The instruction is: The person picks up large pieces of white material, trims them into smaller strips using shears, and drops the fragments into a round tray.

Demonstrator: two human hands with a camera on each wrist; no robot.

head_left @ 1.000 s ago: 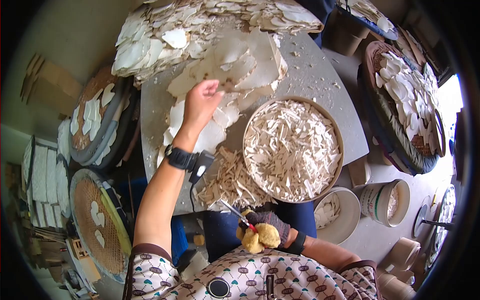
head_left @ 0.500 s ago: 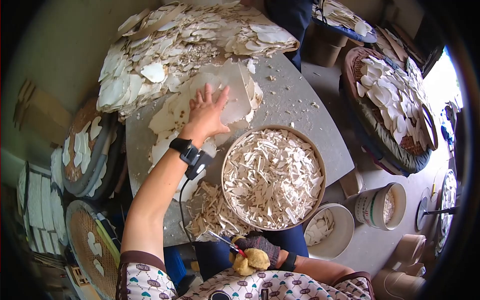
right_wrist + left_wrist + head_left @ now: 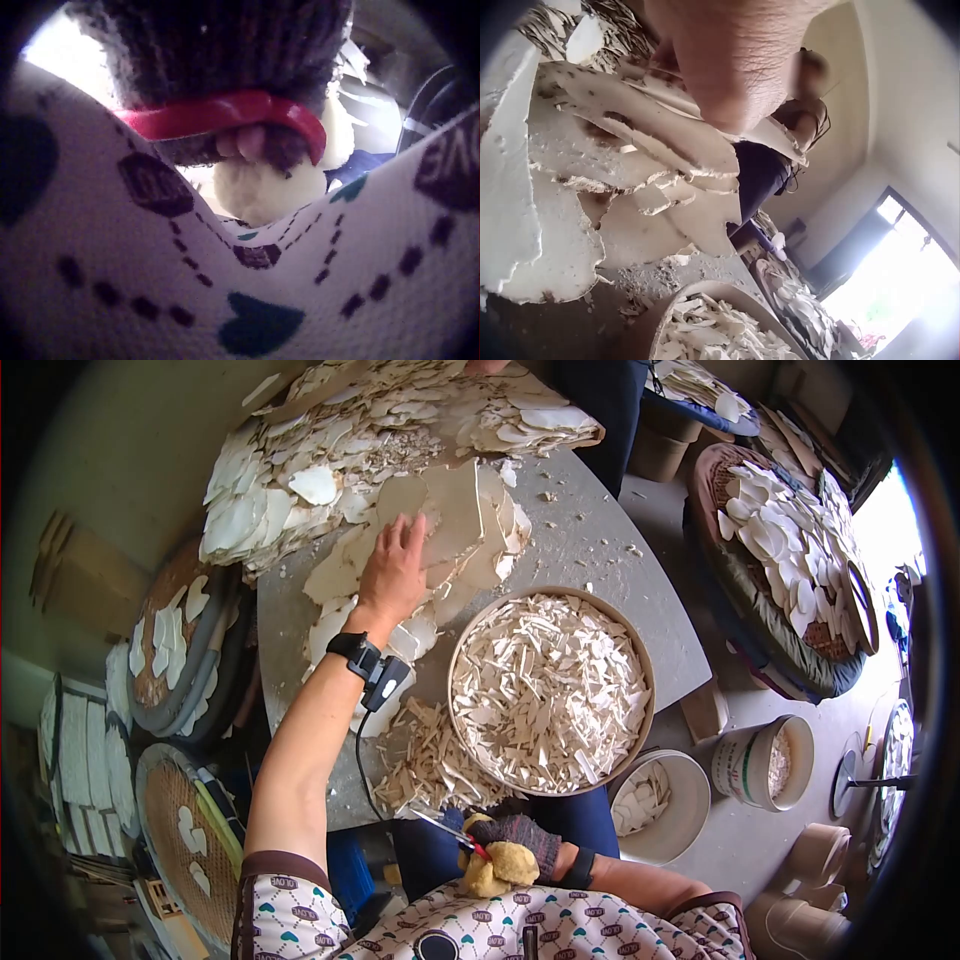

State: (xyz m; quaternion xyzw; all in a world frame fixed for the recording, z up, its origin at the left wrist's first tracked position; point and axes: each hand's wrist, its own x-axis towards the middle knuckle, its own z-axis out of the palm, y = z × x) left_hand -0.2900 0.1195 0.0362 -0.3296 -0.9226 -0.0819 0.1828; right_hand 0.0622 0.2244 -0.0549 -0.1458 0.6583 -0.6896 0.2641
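Note:
The bare left hand (image 3: pixel 391 575) lies over large, thin off-white sheets (image 3: pixel 455 525) in the head view, fingers extended and close together. From the left wrist, the same hand (image 3: pixel 727 64) covers part of the layered, ragged-edged sheets (image 3: pixel 630 169); its fingertips are mostly hidden. Low in the head view, at the lap, the gloved right hand (image 3: pixel 525 845) holds scissors by their red handle (image 3: pixel 477 848), blades toward the table. Yellow padding (image 3: pixel 510 865) surrounds its fingers. The right wrist view shows the red handle (image 3: pixel 225 111) around the dark knitted glove (image 3: pixel 210 52), with bare fingertips below.
A round tray (image 3: pixel 652 700) of broken chips stands right of the left hand, beside loose slivers (image 3: pixel 430 760). A large flake pile (image 3: pixel 315 485) covers the table's back. Buckets (image 3: pixel 690 810) stand on the floor right; another person's dark-clothed leg (image 3: pixel 600 410) is behind the table.
The left hand has gone from spread fingers to fingers held together, and has shifted slightly left over the sheets. A sheet beside it now stands differently. The right hand stays at the lap with the scissors.

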